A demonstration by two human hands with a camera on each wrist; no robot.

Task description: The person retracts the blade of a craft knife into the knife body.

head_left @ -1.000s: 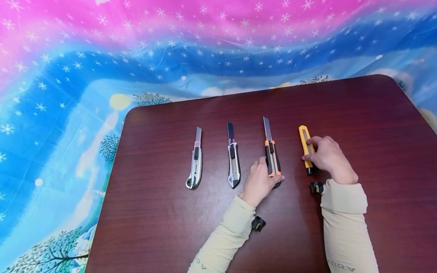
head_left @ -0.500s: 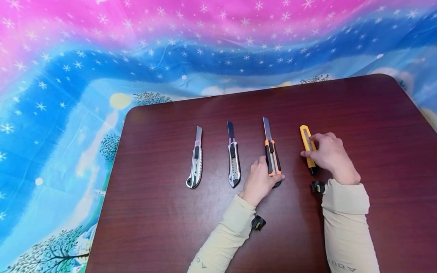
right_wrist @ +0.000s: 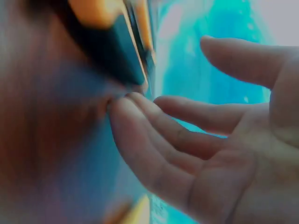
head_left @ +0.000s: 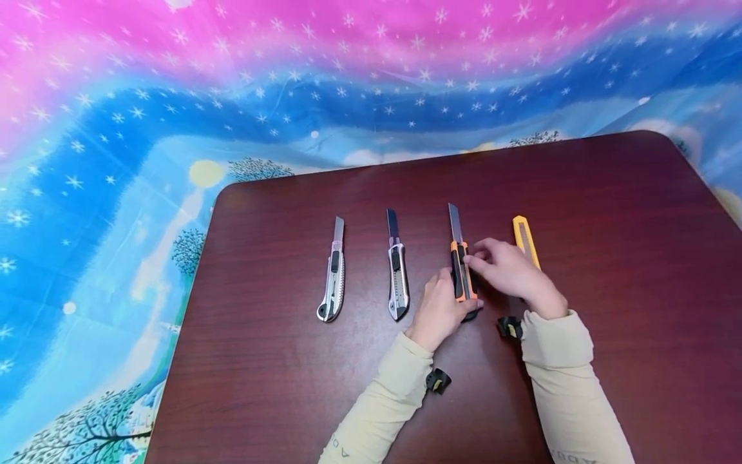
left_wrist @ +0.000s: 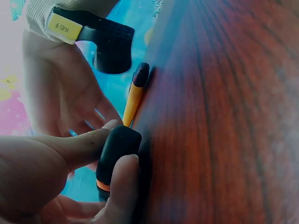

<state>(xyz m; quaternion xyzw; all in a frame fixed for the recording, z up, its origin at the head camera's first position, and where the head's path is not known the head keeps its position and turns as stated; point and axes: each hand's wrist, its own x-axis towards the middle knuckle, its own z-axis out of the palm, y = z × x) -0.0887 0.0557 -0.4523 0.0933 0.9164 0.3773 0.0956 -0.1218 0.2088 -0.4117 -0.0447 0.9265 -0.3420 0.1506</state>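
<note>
Four utility knives lie in a row on a dark reddish-brown table (head_left: 608, 212), blades pointing away from the person; the orange-and-black knife (head_left: 462, 270), third in the row, serves as the landmark. The left hand (head_left: 439, 312) holds the near end of this knife's handle, thumb on one side and fingers curled round the other; the left wrist view shows the black butt of the knife (left_wrist: 117, 151) pinched between thumb and a fingertip against the table surface. The right hand (head_left: 510, 274) lies just to the right of the landmark, fingers extended and only loosely bent, their tips touching the black slider region of the handle; the right wrist view shows an open palm with the fingertips (right_wrist: 122, 106) meeting the knife's black-and-orange body (right_wrist: 112, 46), nothing being enclosed. The blade of the landmark knife is extended. Immediately right of it, partly hidden behind the right hand, lies a yellow knife (head_left: 523, 233), untouched. Left of the landmark lies a grey knife with a dark blade (head_left: 396, 270), and further left a silver knife (head_left: 333, 277). Both forearms wear beige sleeves (head_left: 377, 406), each carrying a small black wrist camera (head_left: 437, 380). Beyond the table hangs a blue-and-pink starred cloth (head_left: 232, 84).
</note>
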